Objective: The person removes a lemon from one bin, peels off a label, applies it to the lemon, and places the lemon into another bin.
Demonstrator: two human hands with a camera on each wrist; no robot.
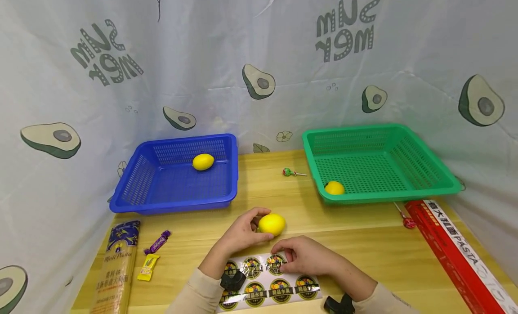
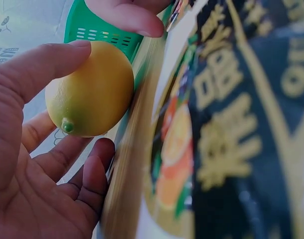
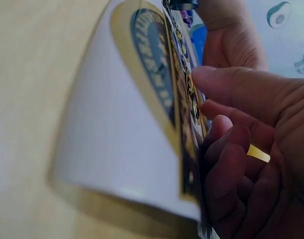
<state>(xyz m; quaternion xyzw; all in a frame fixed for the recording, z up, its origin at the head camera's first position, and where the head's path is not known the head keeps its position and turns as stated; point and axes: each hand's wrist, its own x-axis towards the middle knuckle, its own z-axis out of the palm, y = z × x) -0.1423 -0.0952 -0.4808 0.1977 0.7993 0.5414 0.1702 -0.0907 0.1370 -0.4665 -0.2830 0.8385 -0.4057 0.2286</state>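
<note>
My left hand [image 1: 243, 231] grips a yellow lemon [image 1: 272, 225] between thumb and fingers, just above the far edge of a sticker sheet. In the left wrist view the thumb lies on top of the lemon [image 2: 94, 89], and its greenish tip faces the camera. The sheet [image 1: 293, 280] carries rows of round black-and-gold fruit stickers. My right hand [image 1: 309, 256] is over the sheet, index finger and thumb bent at the edge of an upper-row sticker [image 1: 276, 264]. In the right wrist view the fingertips meet the sheet [image 3: 117, 149]; I cannot tell whether they pinch the sticker.
A blue basket [image 1: 186, 206] with one lemon [image 1: 203, 162] stands back left, a green basket [image 1: 384, 196] with another lemon [image 1: 334, 188] back right. Pasta packs [image 1: 115, 269] [image 1: 457, 255] flank the table. Wrapped candies [image 1: 158, 242] [image 1: 148, 266] and lollipops [image 1: 288, 172] [image 1: 408, 222] lie about.
</note>
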